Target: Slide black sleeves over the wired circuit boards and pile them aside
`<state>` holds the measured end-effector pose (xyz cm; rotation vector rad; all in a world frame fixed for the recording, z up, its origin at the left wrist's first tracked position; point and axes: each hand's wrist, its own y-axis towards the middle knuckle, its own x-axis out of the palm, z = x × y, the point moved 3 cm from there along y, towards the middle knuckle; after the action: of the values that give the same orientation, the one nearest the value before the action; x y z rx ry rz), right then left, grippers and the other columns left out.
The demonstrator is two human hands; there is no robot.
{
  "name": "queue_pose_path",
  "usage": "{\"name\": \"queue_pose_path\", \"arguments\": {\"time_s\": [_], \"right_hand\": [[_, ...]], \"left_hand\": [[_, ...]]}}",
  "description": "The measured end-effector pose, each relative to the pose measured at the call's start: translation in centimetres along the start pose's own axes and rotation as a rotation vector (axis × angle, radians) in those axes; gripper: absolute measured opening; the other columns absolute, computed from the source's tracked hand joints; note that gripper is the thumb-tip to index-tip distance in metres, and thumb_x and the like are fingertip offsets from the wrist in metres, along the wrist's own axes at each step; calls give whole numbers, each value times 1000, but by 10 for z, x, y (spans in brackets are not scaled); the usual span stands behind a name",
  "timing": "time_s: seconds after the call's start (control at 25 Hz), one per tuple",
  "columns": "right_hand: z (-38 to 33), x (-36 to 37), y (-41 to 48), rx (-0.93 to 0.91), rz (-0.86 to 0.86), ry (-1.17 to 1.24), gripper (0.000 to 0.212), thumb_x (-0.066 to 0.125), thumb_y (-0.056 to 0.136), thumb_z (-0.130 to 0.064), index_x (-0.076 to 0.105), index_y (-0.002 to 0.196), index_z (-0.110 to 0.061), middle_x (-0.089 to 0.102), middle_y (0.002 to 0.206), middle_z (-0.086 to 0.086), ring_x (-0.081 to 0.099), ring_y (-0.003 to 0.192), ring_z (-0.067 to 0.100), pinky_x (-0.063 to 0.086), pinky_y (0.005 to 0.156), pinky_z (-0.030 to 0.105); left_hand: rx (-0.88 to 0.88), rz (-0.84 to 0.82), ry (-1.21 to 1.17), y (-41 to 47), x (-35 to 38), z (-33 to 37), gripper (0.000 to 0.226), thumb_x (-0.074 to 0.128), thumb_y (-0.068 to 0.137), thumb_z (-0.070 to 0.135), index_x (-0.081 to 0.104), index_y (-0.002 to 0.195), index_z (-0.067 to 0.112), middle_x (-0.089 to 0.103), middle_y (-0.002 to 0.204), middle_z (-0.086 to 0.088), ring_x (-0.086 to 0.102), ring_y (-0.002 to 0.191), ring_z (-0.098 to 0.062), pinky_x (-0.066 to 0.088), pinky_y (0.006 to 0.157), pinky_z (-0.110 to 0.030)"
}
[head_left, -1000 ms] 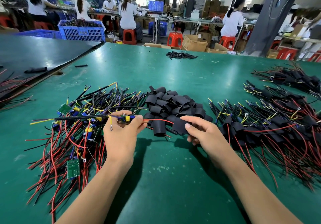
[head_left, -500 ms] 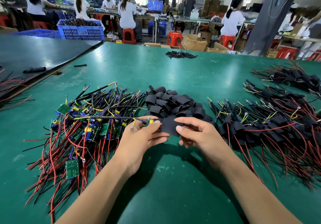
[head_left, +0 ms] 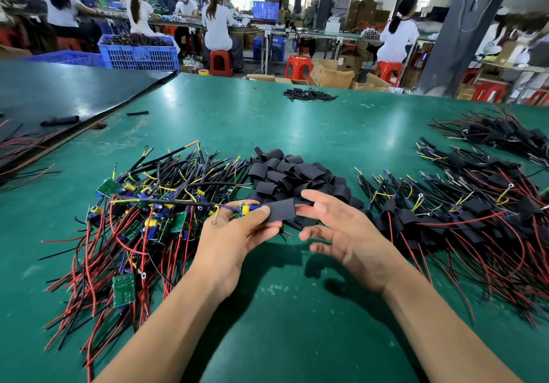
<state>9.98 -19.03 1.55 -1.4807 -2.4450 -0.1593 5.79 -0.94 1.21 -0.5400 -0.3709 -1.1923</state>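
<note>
My left hand (head_left: 234,234) pinches a wired circuit board (head_left: 246,208) with a black sleeve (head_left: 280,210) partly over it. Red wire ends (head_left: 306,208) poke out of the sleeve's right end. My right hand (head_left: 335,231) is just right of the sleeve, fingers loosely spread, its fingertips at the red wire; a firm grip is not visible. Behind the hands lies a heap of loose black sleeves (head_left: 297,174). Bare wired boards (head_left: 142,219) are piled on the left. Sleeved boards (head_left: 463,213) are piled on the right.
The green table (head_left: 282,308) runs to a far edge with a small bunch of black tubes (head_left: 309,95). A dark board (head_left: 59,91) overlaps the table at the left. More sleeved assemblies (head_left: 499,133) lie far right. People sit at benches behind.
The sleeve has slid leftward over the wires onto the board. My right hand has let go of the sleeve and opened, while my left hand now grips board and sleeve together.
</note>
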Motion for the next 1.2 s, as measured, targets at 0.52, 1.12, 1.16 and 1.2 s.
{"name": "queue_pose_path", "arguments": {"time_s": [0.52,1.12,1.16,1.2], "right_hand": [[5,7,-1,-242,29,-154,31,75,83,-17,69,113,-12,72,88,15,62,64,23,51,60,30],[6,6,0,-171,185,-47,23,79,68,-34,73,84,-18,74,81,16,62,54,19,50,53,25],[7,7,0,-179,186,-54,20,79,69,-33,75,84,-19,74,80,15,62,54,19,50,52,25],[7,8,0,-188,188,-56,16,78,70,-33,77,82,-23,74,80,15,62,53,19,50,52,24]], "left_hand": [[-147,-320,141,-7,8,-5,27,71,78,18,72,102,4,75,102,-17,73,78,-23,59,65,-29],[-198,-331,181,-3,4,1,15,62,87,24,63,91,10,63,83,-8,58,56,-18,53,54,-28],[-173,-326,177,-2,4,1,13,65,85,24,65,86,11,63,80,-7,55,55,-16,52,53,-26],[-153,-316,171,-2,3,1,12,68,83,24,68,82,12,65,79,-6,55,54,-15,51,53,-25]]}}
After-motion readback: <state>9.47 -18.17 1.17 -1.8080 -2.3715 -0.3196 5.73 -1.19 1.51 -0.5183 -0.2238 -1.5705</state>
